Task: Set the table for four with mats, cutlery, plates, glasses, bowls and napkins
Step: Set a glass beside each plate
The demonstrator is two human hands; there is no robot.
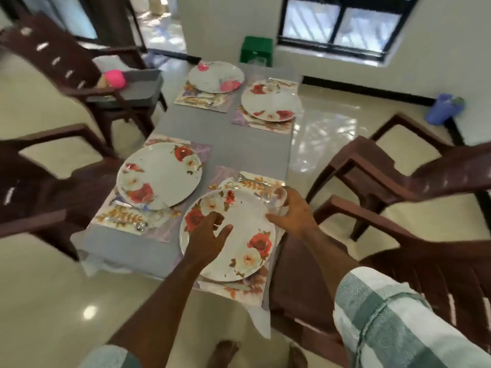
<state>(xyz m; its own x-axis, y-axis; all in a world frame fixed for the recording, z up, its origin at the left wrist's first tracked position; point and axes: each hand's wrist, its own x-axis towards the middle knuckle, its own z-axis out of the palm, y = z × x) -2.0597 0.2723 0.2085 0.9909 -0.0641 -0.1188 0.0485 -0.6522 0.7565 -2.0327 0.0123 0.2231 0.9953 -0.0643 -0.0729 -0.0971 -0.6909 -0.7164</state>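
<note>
Several flowered plates lie on flowered mats on a grey table point(233, 152). The near right plate point(239, 235) sits under both my hands. My right hand point(289, 211) grips a clear glass point(275, 197) at that plate's far right edge, above the mat point(249, 181) where cutlery point(247, 179) shows. My left hand point(207, 235) hovers over the plate with fingers spread, holding nothing. The near left plate point(159, 173) has a spoon point(140, 226) beside it. Two more plates point(271, 102) point(215, 75) lie at the far end.
Brown plastic chairs stand around the table: two on the left point(39, 181) point(79, 62), two on the right point(398, 181) point(332, 274). A pink cup point(114, 78) sits on the far left chair. A green crate point(257, 50) with glasses stands beyond the table.
</note>
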